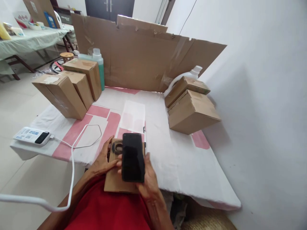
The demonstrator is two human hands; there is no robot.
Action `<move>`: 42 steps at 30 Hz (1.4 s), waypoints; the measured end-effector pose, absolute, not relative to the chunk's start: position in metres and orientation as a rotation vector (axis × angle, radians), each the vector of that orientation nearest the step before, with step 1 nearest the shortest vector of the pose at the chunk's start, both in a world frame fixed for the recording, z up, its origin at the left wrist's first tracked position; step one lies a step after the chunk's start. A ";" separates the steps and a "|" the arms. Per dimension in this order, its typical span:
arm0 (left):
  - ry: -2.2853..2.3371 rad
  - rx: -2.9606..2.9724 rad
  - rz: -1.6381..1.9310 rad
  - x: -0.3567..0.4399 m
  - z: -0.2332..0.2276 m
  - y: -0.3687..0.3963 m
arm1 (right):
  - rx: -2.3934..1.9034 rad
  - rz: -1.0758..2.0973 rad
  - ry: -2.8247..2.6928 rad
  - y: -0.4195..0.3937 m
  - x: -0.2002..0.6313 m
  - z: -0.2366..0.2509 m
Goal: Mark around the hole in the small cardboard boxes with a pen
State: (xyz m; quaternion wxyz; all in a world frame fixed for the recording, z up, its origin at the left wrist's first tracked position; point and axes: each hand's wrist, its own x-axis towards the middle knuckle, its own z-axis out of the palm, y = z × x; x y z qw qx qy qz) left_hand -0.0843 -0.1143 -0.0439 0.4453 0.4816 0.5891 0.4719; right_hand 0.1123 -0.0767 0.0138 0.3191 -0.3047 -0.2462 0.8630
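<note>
A black smartphone [132,158], its screen dark, lies in my right hand [150,179], with the thumb along its right edge and fingertips showing at its left. Under the phone is a small brown cardboard box [117,183] with a dark ring-shaped drawing near its far end. My left hand [104,163] grips this box by its left side, thumb over the top. The phone hides the middle of the box. A sheet of white paper [133,115] lies just beyond, and a pen [144,135] sits at its right edge.
Cardboard boxes [63,95] stand at left beside a green bottle [100,68]. More boxes [194,110] stand at right before a white jug [179,78]. A cardboard panel [139,59] closes the back. A white power bank [32,135] trails a cable [72,169] at left.
</note>
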 end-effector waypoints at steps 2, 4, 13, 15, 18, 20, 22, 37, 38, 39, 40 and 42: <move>1.450 1.169 1.144 -0.087 -0.043 -0.115 | -0.938 2.016 -0.747 -0.058 0.132 0.012; 1.462 1.154 1.123 -0.088 -0.042 -0.116 | -1.099 1.699 -0.871 -0.036 0.156 0.004; 1.599 1.218 1.034 -0.092 -0.053 -0.112 | -1.581 0.938 -1.325 0.019 0.225 -0.071; 1.631 1.199 1.034 -0.092 -0.054 -0.109 | -1.639 0.872 -1.349 0.019 0.227 -0.079; 1.653 1.164 1.015 -0.092 -0.050 -0.107 | -1.738 0.748 -1.420 0.018 0.227 -0.084; 1.668 1.168 0.993 -0.092 -0.046 -0.106 | -1.805 0.656 -1.474 0.018 0.225 -0.084; 1.699 1.194 0.978 -0.092 -0.042 -0.106 | -1.874 0.569 -1.521 0.017 0.221 -0.082; 1.741 1.396 0.939 -0.097 -0.049 -0.122 | -2.244 0.259 -1.656 0.006 0.185 -0.071; 1.739 1.390 0.940 -0.098 -0.050 -0.126 | -2.260 0.252 -1.648 0.005 0.182 -0.071; 1.741 1.376 0.943 -0.099 -0.050 -0.130 | -2.271 0.249 -1.642 0.006 0.180 -0.071; 1.747 1.356 0.946 -0.099 -0.049 -0.136 | -2.276 0.248 -1.638 0.006 0.178 -0.070; 1.759 1.323 0.925 -0.100 -0.047 -0.148 | -2.271 0.253 -1.639 0.007 0.178 -0.065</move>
